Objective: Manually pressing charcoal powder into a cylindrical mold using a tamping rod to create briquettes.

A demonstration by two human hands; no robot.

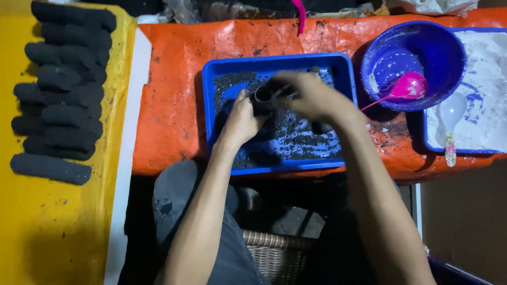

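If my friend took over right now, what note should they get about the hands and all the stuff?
Left hand: grips a small dark tube over the blue tray.
Right hand: on the tube's top, blurred.
Tray holds black powder.
Done: black rolls stacked on the yellow sheet.
Unfinished: the tube is in hand.
Nearby: blue bowl, pink spoon, white powder.

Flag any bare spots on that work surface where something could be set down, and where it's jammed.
Free: the orange sheet between the black cylinders and the blue tray; also the yellow sheet below those cylinders. Crowded: the tray, under the left hand and right hand, and the right side, with blue bowl, pink spoon and white powder.
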